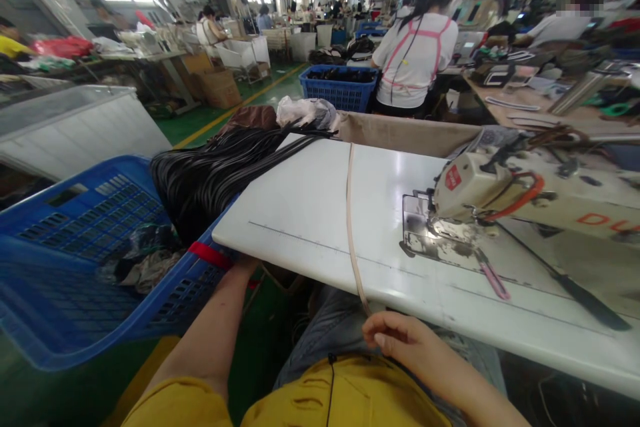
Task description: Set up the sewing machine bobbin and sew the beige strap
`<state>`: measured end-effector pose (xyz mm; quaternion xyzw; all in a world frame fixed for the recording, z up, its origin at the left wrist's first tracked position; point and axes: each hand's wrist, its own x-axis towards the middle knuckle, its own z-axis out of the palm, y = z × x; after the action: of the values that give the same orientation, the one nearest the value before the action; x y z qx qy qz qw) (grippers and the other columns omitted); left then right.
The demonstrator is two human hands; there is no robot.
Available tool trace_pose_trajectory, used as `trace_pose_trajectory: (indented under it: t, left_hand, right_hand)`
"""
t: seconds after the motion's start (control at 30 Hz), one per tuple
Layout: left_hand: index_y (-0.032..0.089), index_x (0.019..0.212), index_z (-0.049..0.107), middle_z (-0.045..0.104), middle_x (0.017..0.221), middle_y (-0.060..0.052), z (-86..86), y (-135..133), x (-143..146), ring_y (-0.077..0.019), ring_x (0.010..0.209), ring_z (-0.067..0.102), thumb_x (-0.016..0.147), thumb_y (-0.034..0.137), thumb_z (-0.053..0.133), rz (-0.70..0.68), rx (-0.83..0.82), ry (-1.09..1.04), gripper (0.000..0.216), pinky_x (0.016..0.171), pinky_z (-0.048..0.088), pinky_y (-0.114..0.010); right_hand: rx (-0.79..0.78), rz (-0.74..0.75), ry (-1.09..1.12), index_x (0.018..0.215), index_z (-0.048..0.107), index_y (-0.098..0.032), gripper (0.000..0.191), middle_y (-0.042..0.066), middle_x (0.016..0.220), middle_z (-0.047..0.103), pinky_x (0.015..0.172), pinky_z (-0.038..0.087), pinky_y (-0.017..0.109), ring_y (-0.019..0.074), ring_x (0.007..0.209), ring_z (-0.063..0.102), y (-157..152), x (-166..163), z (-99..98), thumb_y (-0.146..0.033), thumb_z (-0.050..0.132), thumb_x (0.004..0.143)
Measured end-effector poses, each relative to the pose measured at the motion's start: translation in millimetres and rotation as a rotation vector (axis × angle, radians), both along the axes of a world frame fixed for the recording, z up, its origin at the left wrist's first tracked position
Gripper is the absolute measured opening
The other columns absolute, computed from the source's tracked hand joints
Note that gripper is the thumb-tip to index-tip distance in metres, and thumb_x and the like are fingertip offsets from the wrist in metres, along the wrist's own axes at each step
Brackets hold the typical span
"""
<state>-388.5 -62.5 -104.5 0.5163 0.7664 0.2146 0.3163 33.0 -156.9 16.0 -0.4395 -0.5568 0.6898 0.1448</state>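
A long, thin beige strip [351,213] lies across the white sewing table [300,213] and runs over its front edge. At that edge, my right hand [393,335] is closed with curled fingers around the strip's near end. My left hand [246,264] reaches beneath the table's left front edge, close to the red wrap on the blue basket's rim; its fingers are hidden. On the right of the table stands a sewing machine [480,187], with its metal plate under the head. A pink-handled tool [494,279] and a dark-handled tool [590,300] lie in front of it.
At the left stands a blue basket [100,340] with crumpled material inside. A bundle of black strips [215,180] hangs over the basket's far side and the table's corner. Behind the table are a second blue basket [340,93] and a seated person [415,60].
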Motion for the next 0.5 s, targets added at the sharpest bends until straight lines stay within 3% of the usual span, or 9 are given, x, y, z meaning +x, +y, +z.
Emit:
trace_pose_trajectory:
  t: [0.17, 0.23, 0.3, 0.37, 0.43, 0.5]
  left_hand:
    - [0.021, 0.116, 0.072, 0.071, 0.129, -0.015, -2.6, -19, 22, -0.0386, 0.142, 0.05, 0.085, 0.026, 0.066, -0.111, -0.142, -0.017, 0.032, 0.117, 0.04, -0.05]
    - [0.02, 0.099, 0.073, 0.075, 0.107, -0.013, -3.3, -32, 39, -0.0395, 0.124, 0.062, 0.076, 0.022, 0.068, -0.206, -0.238, -0.059, 0.023, 0.105, 0.049, -0.048]
    - [0.02, 0.083, 0.071, 0.073, 0.087, -0.007, 1.6, -46, 60, -0.0333, 0.098, 0.068, 0.069, 0.021, 0.068, -0.372, -0.335, -0.14, 0.014, 0.088, 0.054, -0.042]
    - [0.02, 0.082, 0.071, 0.07, 0.083, 0.0, 16.2, -60, 86, -0.0238, 0.086, 0.065, 0.065, 0.02, 0.068, -0.579, -0.385, -0.25, 0.017, 0.077, 0.051, -0.031]
    - [0.02, 0.085, 0.072, 0.066, 0.079, 0.003, 41.4, -71, 113, -0.0174, 0.077, 0.06, 0.062, 0.014, 0.066, -0.746, -0.386, -0.335, 0.024, 0.069, 0.045, -0.026]
    - [0.021, 0.089, 0.069, 0.062, 0.083, 0.002, 72.5, -79, 139, -0.0151, 0.076, 0.056, 0.067, 0.012, 0.064, -0.868, -0.262, -0.421, 0.025, 0.066, 0.042, -0.025]
  right_hand:
    - [-0.01, -0.016, 0.017, 0.095, 0.073, -0.021, 0.036, 0.005, 0.092, 0.068, 0.089, 0.048, 0.038, 0.0232, 0.091, 0.061, -1, 2, -1.0, -0.055, 0.072, 0.084]
    - [-0.023, -0.031, 0.03, 0.094, 0.074, -0.02, 0.036, 0.005, 0.091, 0.068, 0.088, 0.048, 0.037, 0.0222, 0.09, 0.061, 0, 0, -0.8, -0.055, 0.072, 0.084]
    - [-0.045, -0.057, 0.041, 0.094, 0.074, -0.019, 0.037, 0.004, 0.09, 0.068, 0.084, 0.048, 0.034, 0.0207, 0.088, 0.061, -1, -2, -2.5, -0.055, 0.072, 0.084]
    - [-0.084, -0.11, 0.055, 0.098, 0.074, -0.018, 0.042, 0.005, 0.093, 0.07, 0.079, 0.047, 0.032, 0.0196, 0.088, 0.063, -2, -6, -5.8, -0.058, 0.074, 0.083]
    - [-0.126, -0.169, 0.075, 0.104, 0.074, -0.017, 0.052, 0.006, 0.094, 0.071, 0.076, 0.047, 0.031, 0.0188, 0.087, 0.065, -2, -10, -8.8, -0.063, 0.077, 0.079]
    - [-0.151, -0.174, 0.114, 0.108, 0.073, -0.016, 0.061, 0.006, 0.093, 0.071, 0.074, 0.047, 0.029, 0.0176, 0.084, 0.066, -3, -14, -9.8, -0.068, 0.079, 0.077]
